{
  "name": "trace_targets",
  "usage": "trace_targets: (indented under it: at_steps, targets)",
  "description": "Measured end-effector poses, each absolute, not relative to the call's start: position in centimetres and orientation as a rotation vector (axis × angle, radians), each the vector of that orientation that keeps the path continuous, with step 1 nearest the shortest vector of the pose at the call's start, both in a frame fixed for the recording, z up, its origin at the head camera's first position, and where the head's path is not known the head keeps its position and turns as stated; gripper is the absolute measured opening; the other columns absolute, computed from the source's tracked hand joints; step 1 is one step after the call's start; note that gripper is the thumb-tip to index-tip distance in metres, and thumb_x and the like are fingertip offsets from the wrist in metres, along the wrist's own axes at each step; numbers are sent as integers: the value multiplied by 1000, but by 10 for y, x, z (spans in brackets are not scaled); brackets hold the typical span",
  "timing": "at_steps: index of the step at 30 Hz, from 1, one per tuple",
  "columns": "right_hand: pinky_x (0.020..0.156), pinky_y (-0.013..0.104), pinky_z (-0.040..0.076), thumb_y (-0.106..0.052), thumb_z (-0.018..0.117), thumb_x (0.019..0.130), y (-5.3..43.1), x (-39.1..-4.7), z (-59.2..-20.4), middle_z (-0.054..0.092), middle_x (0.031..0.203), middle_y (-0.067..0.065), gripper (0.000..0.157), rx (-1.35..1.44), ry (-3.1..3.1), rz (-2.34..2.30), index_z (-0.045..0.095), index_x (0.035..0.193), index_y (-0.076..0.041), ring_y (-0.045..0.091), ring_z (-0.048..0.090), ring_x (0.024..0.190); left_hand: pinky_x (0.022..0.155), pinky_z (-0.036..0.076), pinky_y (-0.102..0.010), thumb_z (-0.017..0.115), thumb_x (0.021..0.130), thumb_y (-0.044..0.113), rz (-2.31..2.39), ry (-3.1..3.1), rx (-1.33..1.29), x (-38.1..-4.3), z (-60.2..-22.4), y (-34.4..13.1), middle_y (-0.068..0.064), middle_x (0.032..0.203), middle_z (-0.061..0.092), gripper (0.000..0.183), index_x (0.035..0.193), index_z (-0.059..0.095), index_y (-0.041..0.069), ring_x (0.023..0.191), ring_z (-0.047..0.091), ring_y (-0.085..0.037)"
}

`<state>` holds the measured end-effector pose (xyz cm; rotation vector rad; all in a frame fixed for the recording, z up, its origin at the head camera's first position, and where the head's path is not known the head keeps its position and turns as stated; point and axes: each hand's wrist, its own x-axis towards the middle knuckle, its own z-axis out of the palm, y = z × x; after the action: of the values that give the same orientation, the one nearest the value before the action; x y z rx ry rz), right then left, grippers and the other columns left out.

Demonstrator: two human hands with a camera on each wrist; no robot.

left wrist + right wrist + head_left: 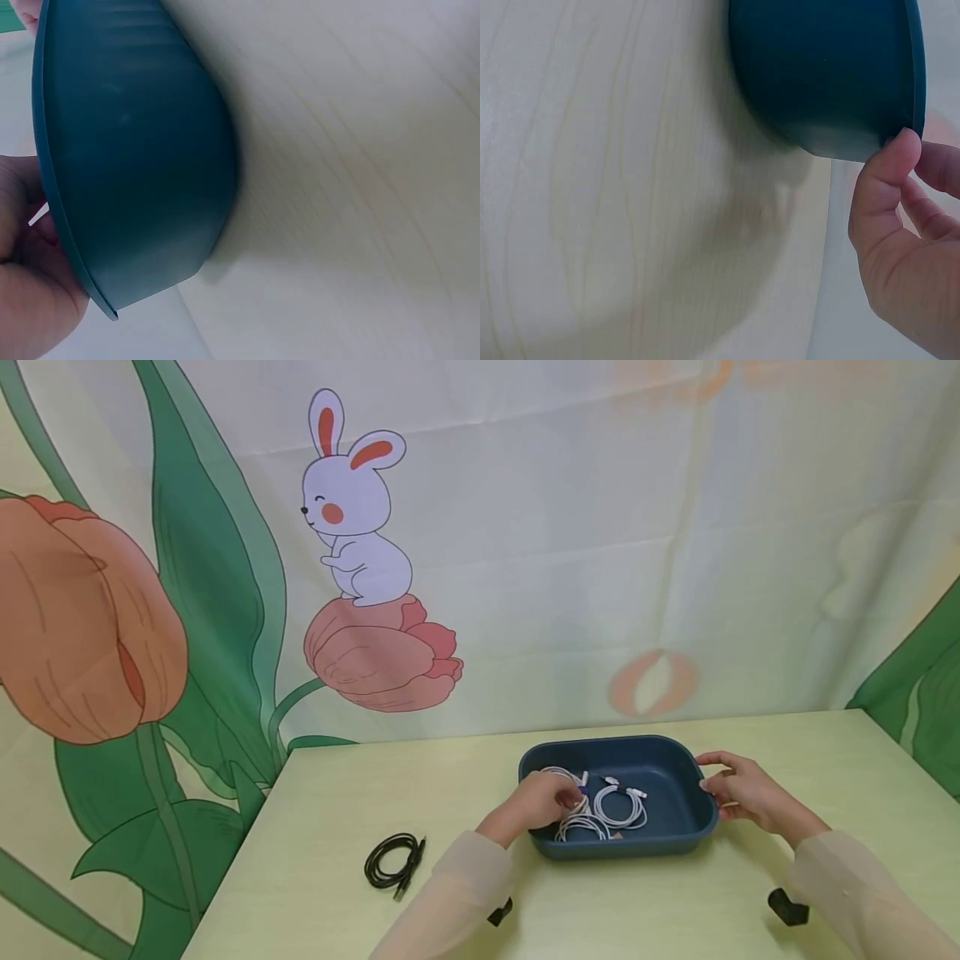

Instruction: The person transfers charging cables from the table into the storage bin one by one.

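My left hand (538,800) reaches over the left side of a dark blue plastic bin (667,845), its curled fingers pinching a white cable (582,806) inside. Beside those fingertips, a coiled white cable (639,817) with white plugs and a dark tie lies on the bin's floor. Further white loops (581,828) are partly covered by the left hand. At the opposite end, my right hand (746,789) holds the bin's rim. In the right wrist view its thumb (900,154) touches the rim's edge, with other fingers behind. The left wrist view mostly shows the bin's outer wall (142,165).
A coiled black cable (395,862) lies on the light wood-grain table (315,827), left of the bin. Behind the table hangs a printed cloth (540,568) with a rabbit and tulips. Small black pieces (787,907) show beneath both sleeves.
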<state>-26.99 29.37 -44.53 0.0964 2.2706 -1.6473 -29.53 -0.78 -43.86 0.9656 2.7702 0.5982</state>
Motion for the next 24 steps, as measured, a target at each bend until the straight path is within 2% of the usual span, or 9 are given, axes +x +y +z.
trace_targets:
  at_steps: [10,24]
  targets:
    - [54,26,46,-11,47,89,293,-270,-447,49,79,4,51,99,2270,-1646,24,133,-1,12,49,57,67,42,-14,63,77,2,885,2664,885,-293,-437,-13,-4,82,65,16,92,66,4,73,56,-8]
    - [54,26,47,-11,46,89,291,-269,-444,49,80,4,50,105,2271,-1641,24,133,0,12,50,57,70,45,-18,64,77,2,1106,2535,751,-294,-432,-23,-6,86,65,19,96,64,3,76,56,-9]
